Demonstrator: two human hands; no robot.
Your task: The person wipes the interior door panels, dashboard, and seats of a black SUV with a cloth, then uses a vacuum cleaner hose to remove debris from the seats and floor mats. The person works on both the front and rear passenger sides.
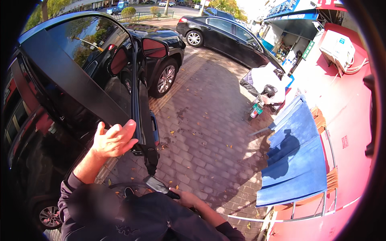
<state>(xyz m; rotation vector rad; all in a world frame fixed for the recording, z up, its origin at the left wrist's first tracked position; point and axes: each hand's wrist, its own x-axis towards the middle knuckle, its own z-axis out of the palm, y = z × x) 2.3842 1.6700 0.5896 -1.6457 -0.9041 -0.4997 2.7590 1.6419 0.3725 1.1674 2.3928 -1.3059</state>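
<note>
In front of me, a black car's door stands open, its tinted window raised. My left hand is lifted beside the door near its rear edge, fingers apart and holding nothing. Whether it touches the door cannot be told. Low at my waist, my right hand grips the black handle of a flat-headed hand tool. The grey head points up and left, close below the door's lower dark end; contact there is unclear. Part of the right hand is hidden by my dark jacket.
Brick paving with scattered leaves lies right of the door. A second black car is parked ahead. An electric scooter with a padded cover stands near a blue cloth over a metal frame. An air-conditioner unit is at upper right.
</note>
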